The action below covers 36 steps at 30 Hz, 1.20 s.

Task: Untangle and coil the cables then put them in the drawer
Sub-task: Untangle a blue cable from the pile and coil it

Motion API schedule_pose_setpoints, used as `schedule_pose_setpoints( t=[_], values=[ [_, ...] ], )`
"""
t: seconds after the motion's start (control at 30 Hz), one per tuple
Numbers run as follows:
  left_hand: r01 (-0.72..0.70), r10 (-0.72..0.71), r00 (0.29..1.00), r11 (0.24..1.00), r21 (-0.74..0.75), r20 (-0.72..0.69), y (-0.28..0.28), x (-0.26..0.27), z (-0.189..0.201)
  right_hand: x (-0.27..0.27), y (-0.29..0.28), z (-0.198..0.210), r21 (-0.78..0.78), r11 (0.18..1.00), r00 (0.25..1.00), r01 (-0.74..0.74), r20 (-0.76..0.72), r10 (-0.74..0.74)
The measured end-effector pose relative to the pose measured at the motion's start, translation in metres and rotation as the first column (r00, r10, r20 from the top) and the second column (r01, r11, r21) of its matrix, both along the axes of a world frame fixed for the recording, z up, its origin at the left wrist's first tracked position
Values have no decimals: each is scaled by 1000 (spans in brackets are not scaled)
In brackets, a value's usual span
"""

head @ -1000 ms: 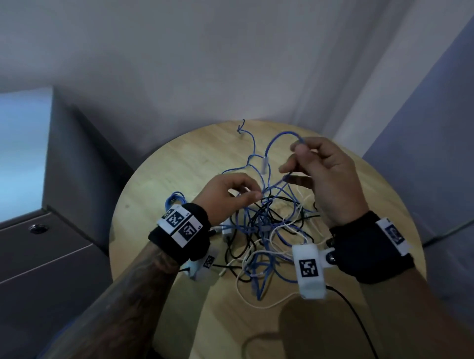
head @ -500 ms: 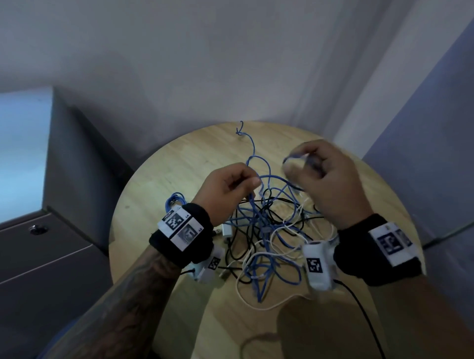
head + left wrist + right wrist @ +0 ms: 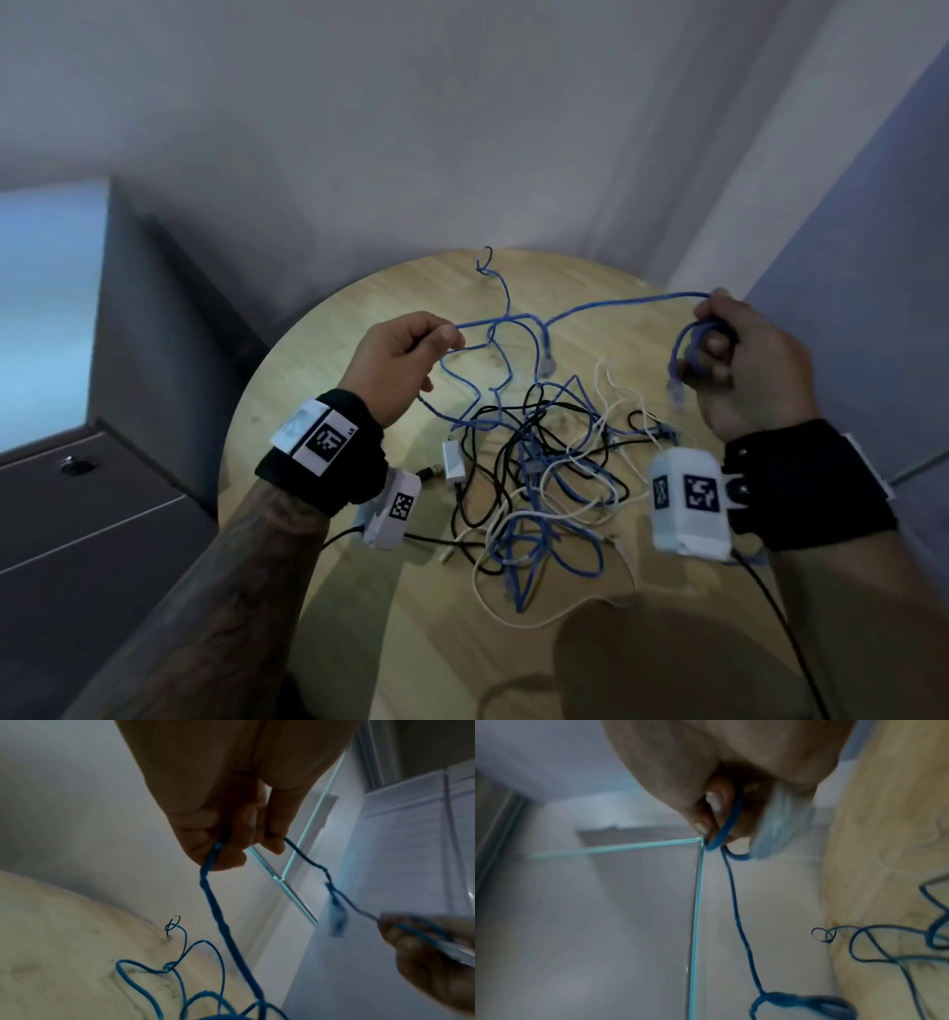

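Observation:
A tangle of blue, black and white cables (image 3: 539, 462) lies on the round wooden table (image 3: 318, 370). One blue cable (image 3: 616, 304) is stretched taut above the table between my hands. My left hand (image 3: 411, 354) pinches it at the left; in the left wrist view the blue cable (image 3: 213, 892) runs down from my fingers (image 3: 226, 854). My right hand (image 3: 729, 354) grips a small loop of the blue cable at the right, its clear plug (image 3: 677, 393) hanging below. The right wrist view shows that loop (image 3: 727, 825) round my curled fingers.
A grey drawer cabinet (image 3: 77, 514) with a round lock stands left of the table, its drawers shut. A white charger block (image 3: 453, 461) lies beside the tangle. A second clear plug (image 3: 547, 364) dangles from the stretched cable. Walls close in behind and to the right.
My hands have moved apart, left hand leftward and right hand rightward, drawing the blue cable out of the pile into a taut line. The right hand now holds a loop.

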<state>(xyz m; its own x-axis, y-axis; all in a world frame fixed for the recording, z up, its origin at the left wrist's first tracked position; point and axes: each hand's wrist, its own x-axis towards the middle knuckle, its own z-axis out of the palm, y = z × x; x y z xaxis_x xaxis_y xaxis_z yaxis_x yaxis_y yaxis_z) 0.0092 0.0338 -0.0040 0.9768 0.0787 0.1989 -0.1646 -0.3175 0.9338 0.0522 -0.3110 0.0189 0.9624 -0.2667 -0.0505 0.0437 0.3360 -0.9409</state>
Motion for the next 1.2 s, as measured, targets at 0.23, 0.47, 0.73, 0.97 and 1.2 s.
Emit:
schedule_pose_setpoints(
  t=[0.23,0.47,0.73,0.97,1.2],
  values=[
    [-132,127,990,986,-104,-58,-4,2,1,13,-14,-18,302,951,994,-65,99,37],
    [151,-163,982,981,125,94,-57,-16,0,-69,94,2,-709,679,879,-189,185,439],
    [182,-181,980,983,-8,86,-60,-21,1,-67,77,25,-905,405,850,-132,107,516],
    [238,-227,971,946,222,-74,-35,-7,-31,-26,52,32,12,983,936,-182,308,170],
    [102,-113,990,987,128,82,-54,-7,-12,-43,60,22,-435,898,950,-71,245,194]
  ],
)
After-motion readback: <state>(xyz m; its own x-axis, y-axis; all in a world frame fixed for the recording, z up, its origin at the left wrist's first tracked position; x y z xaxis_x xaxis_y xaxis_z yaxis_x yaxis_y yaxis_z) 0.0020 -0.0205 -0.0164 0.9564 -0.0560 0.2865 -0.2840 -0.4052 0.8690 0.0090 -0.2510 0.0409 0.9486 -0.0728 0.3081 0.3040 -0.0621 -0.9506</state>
